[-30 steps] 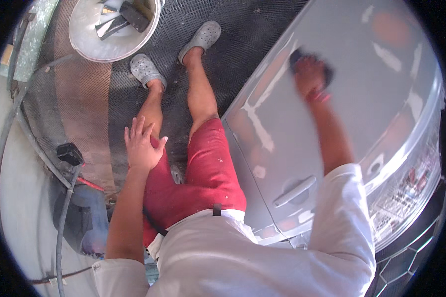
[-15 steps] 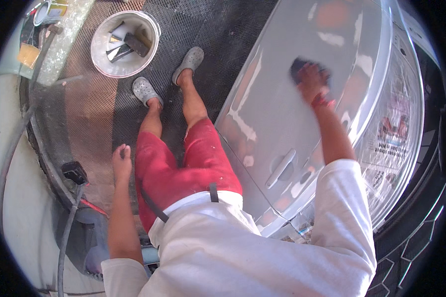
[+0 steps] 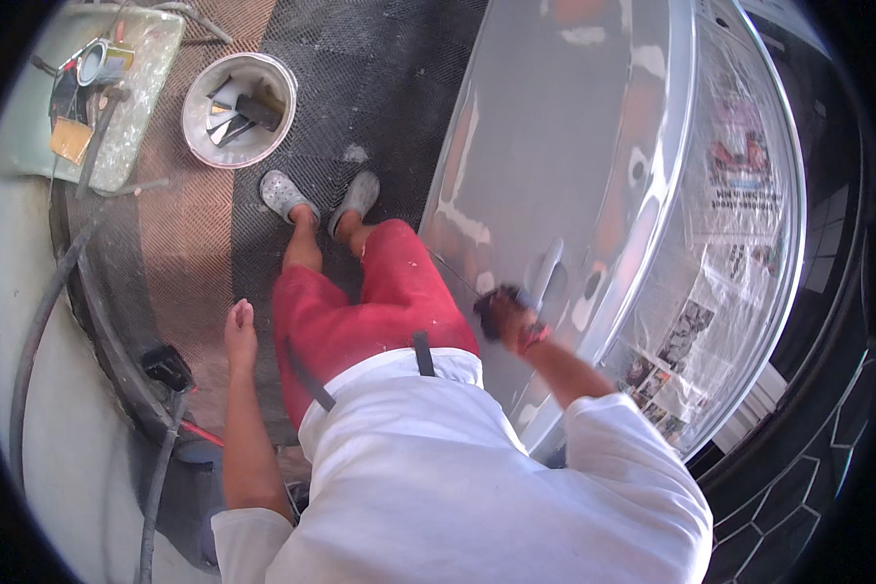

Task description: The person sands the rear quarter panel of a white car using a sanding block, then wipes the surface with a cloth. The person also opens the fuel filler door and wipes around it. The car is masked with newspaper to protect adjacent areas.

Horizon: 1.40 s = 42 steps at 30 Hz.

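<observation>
Evidently the right hand (image 3: 509, 316) is closed around a small dark sanding pad (image 3: 490, 310) and presses it flat against the grey primed car door (image 3: 555, 146), just below and beside the door handle (image 3: 545, 273). The left hand (image 3: 239, 326) hangs free by the thigh, fingers loosely curled and holding nothing, well apart from the panel. To do this rubbing well, I would judge that the pad should stay flat to the skin of the door, with even pressure and overlapping strokes; around the handle recess the curve tightens, so lighter pressure and following the contour would help avoid cutting through the primer on the edges. Bright patches and glossy streaks on the panel suggest uneven spots, though how smooth it is cannot be told from this view. The door window (image 3: 740, 224) is masked with newspaper under clear plastic film, and the pad is best kept clear of that masking edge. Underfoot lies a dark woven floor mat (image 3: 360, 88), on which the person stands in grey clogs (image 3: 284, 195). Near the feet stands a white bucket (image 3: 197, 97) holding scrapers or similar flat tools. Further off, a spattered table (image 3: 131, 117) carries a tape roll and odds and ends. Dark hoses (image 3: 39, 331) run along the pale floor at the left.
</observation>
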Tool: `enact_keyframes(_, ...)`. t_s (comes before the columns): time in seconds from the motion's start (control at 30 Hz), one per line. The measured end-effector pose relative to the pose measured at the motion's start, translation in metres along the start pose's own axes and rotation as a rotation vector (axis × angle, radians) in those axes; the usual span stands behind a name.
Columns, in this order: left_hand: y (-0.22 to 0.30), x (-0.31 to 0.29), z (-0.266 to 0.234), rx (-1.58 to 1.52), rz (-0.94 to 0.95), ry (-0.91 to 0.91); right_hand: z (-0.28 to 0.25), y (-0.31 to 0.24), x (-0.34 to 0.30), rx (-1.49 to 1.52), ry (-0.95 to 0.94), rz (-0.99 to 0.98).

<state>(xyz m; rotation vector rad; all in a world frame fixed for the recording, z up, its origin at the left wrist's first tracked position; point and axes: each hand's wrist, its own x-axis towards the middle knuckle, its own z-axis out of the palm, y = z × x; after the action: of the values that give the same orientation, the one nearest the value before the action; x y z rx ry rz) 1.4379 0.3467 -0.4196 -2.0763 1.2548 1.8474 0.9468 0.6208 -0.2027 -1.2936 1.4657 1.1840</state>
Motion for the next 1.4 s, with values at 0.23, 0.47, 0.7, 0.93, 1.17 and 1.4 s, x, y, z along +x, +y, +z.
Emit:
enact_keyframes(0.23,0.009,-0.009,-0.019,0.152,0.054,-0.012,-0.180,0.239,0.046,-0.319,0.172,0.506)
enact_keyframes(0.47,-0.008,-0.031,-0.013,0.226,0.087,0.006,-0.118,0.179,-0.040,-0.213,0.389,0.396)
enact_keyframes(0.7,-0.063,-0.068,0.009,0.382,0.118,-0.118,0.023,0.057,-0.119,-0.047,0.571,0.309)
enact_keyframes(0.93,-0.046,-0.134,0.037,0.419,0.303,-0.156,0.072,-0.022,-0.138,0.092,0.510,0.286)
enact_keyframes(1.17,0.051,-0.281,0.170,-0.388,0.146,-0.982,0.051,-0.160,-0.139,1.921,0.814,-0.121)
enact_keyframes(1.4,0.111,-0.222,0.267,-0.228,0.019,-0.750,0.108,-0.199,-0.163,1.278,0.940,0.123)
